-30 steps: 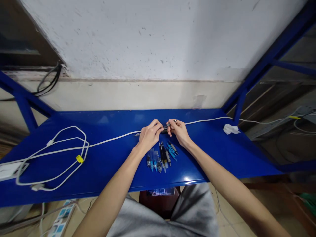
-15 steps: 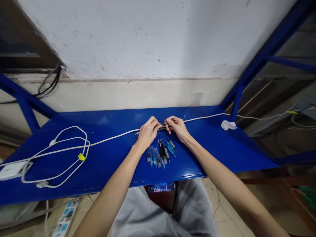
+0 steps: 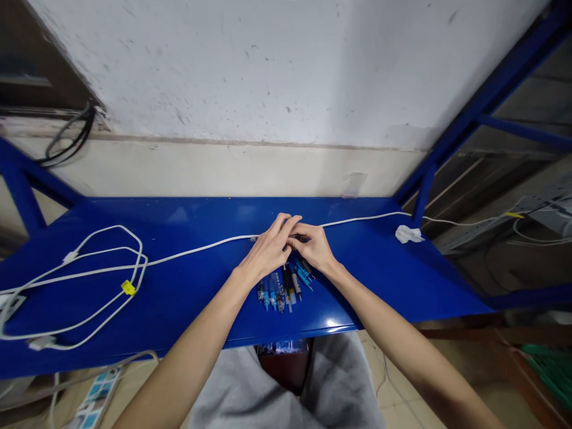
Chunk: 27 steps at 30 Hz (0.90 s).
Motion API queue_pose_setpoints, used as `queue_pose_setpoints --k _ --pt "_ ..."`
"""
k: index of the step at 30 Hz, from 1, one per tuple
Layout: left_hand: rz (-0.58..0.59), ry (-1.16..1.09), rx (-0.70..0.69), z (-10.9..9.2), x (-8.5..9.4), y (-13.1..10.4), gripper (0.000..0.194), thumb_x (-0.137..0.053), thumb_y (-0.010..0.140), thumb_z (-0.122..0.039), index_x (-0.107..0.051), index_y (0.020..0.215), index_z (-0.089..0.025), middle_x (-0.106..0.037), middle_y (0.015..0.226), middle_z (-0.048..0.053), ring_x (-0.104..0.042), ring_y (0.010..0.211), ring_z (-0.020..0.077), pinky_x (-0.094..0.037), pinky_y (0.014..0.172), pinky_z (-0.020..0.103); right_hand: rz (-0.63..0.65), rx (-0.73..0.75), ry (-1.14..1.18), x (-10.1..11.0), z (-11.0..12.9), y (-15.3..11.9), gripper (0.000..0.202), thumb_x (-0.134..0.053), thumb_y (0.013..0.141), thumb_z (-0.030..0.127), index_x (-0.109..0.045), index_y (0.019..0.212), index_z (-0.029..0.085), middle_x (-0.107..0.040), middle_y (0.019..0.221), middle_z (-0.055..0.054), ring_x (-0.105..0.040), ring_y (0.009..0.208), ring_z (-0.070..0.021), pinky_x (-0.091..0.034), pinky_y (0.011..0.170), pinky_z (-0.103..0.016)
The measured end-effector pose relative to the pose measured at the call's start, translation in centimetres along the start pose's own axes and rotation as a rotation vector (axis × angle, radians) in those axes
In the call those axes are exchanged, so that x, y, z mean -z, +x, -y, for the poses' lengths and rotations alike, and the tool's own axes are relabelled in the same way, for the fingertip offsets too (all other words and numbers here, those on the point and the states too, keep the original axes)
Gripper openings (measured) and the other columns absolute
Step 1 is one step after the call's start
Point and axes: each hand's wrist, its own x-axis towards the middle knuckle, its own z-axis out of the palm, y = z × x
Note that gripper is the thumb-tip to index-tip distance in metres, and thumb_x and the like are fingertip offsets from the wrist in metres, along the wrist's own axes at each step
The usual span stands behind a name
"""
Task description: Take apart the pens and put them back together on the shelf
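My left hand (image 3: 271, 247) and my right hand (image 3: 315, 244) meet above the middle of the blue tabletop. The left fingers reach over the right fingertips and cover most of what is between them. My right hand is closed on a dark pen part (image 3: 298, 237), of which only a sliver shows. The left fingers are bent and closed, their grip hidden. Just below the hands lie clear pen barrels (image 3: 270, 291) with blue tips, thin pen refills (image 3: 288, 286), a grey grip piece (image 3: 296, 286) and blue pen pieces (image 3: 304, 274), side by side.
A white cable (image 3: 201, 250) runs across the blue table (image 3: 192, 322), passing behind the hands. Its loops, with a yellow tag (image 3: 128, 288), lie at left. Crumpled tissue (image 3: 408, 234) sits at right. Blue frame posts (image 3: 424, 193) stand at the sides, a wall (image 3: 250, 167) behind.
My hands have come together, the left fingers now lying over the right fingertips. The dark pen parts seen between them earlier are mostly covered. The camera view has shifted slightly.
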Motion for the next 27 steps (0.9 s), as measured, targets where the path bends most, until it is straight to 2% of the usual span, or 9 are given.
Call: queue_pose_setpoints --k 4,6,8,13,16,19,21,24,27 --pt "-0.092 -0.072 -0.072 -1.0 -0.4 0.1 0.08 -0.056 0.08 -0.003 -0.033 0.151 -0.03 -0.028 0.156 0.013 -0.049 0.135 0.0278 -0.051 0.11 0.046 -0.096 -0.071 -0.162 -0.2 0.3 -0.3 0.032 -0.053 0.1 0.039 -0.071 0.086 0.017 -0.066 0.069 -0.002 -0.054 0.059 -0.0153 -0.038 0.06 -0.027" --pt "-0.139 -0.102 -0.073 -1.6 -0.5 0.1 0.082 -0.054 0.078 -0.001 -0.032 0.152 -0.03 -0.023 0.16 0.013 -0.042 0.141 0.0288 -0.047 0.115 0.049 -0.063 -0.075 -0.177 -0.2 0.6 -0.4 0.037 -0.045 0.104 0.04 -0.071 0.091 0.017 -0.066 0.072 -0.002 -0.052 0.059 -0.0146 -0.037 0.061 -0.026" --pt "-0.186 -0.121 -0.04 -2.1 -0.4 0.1 0.085 -0.052 0.075 -0.001 -0.03 0.152 -0.03 -0.021 0.161 0.013 -0.041 0.142 0.0291 -0.048 0.113 0.049 0.002 -0.065 -0.119 -0.3 0.8 -0.3 0.033 -0.049 0.103 0.04 -0.07 0.092 0.017 -0.067 0.075 -0.001 -0.053 0.062 -0.0145 -0.038 0.063 -0.026" --pt "-0.3 -0.115 0.024 -1.7 0.2 0.1 0.078 -0.047 0.079 -0.007 -0.03 0.152 -0.028 -0.034 0.158 0.014 -0.047 0.138 0.0284 -0.052 0.107 0.048 -0.008 -0.058 -0.023 0.1 0.3 0.2 0.022 -0.067 0.092 0.04 -0.072 0.09 0.018 -0.07 0.081 -0.002 -0.059 0.069 -0.0161 -0.043 0.065 -0.026" --pt "-0.378 0.017 0.057 -0.3 0.7 0.1 0.057 -0.048 0.091 -0.013 -0.039 0.147 -0.023 -0.047 0.151 0.013 -0.04 0.146 0.029 -0.037 0.12 0.055 -0.066 -0.047 0.011 1.0 -0.3 0.6 0.023 -0.071 0.09 0.041 -0.075 0.09 0.019 -0.071 0.088 -0.005 -0.063 0.077 -0.0184 -0.048 0.07 -0.028" --pt "-0.307 0.148 0.06 1.2 0.8 0.1 0.021 -0.053 0.1 -0.028 -0.061 0.118 -0.023 -0.065 0.132 0.007 -0.038 0.148 0.0302 -0.02 0.125 0.061 -0.055 -0.085 0.117 1.5 -0.9 0.8 0.026 -0.075 0.086 0.045 -0.076 0.093 0.02 -0.069 0.09 -0.006 -0.064 0.077 -0.0182 -0.05 0.065 -0.028" --pt "-0.269 0.169 0.032 1.8 0.7 0.1 0.016 -0.053 0.102 -0.031 -0.066 0.098 -0.023 -0.072 0.115 0.004 -0.045 0.144 0.029 -0.025 0.123 0.058 -0.029 -0.146 0.211 1.6 -1.2 0.8 0.031 -0.077 0.083 0.047 -0.075 0.1 0.021 -0.066 0.09 -0.004 -0.06 0.066 -0.0145 -0.047 0.055 -0.025" --pt "-0.268 0.165 0.021 2.1 0.4 0.1 0.013 -0.058 0.1 -0.03 -0.066 0.093 -0.023 -0.075 0.103 0.003 -0.058 0.128 0.0273 -0.041 0.109 0.048 -0.016 -0.217 0.337 1.6 -1.6 0.9 0.039 -0.08 0.079 0.051 -0.07 0.104 0.023 -0.064 0.083 0.0 -0.052 0.053 -0.0104 -0.044 0.046 -0.023" --pt "-0.23 0.15 0.056 1.9 0.0 0.0 0.011 -0.063 0.098 -0.033 -0.066 0.097 -0.023 -0.075 0.099 0.002 -0.068 0.098 0.0222 -0.049 0.088 0.037 -0.03 -0.266 0.27 1.7 -1.8 0.8 0.039 -0.073 0.084 0.057 -0.065 0.079 0.019 -0.057 0.059 0.003 -0.047 0.045 -0.0103 -0.04 0.044 -0.023"
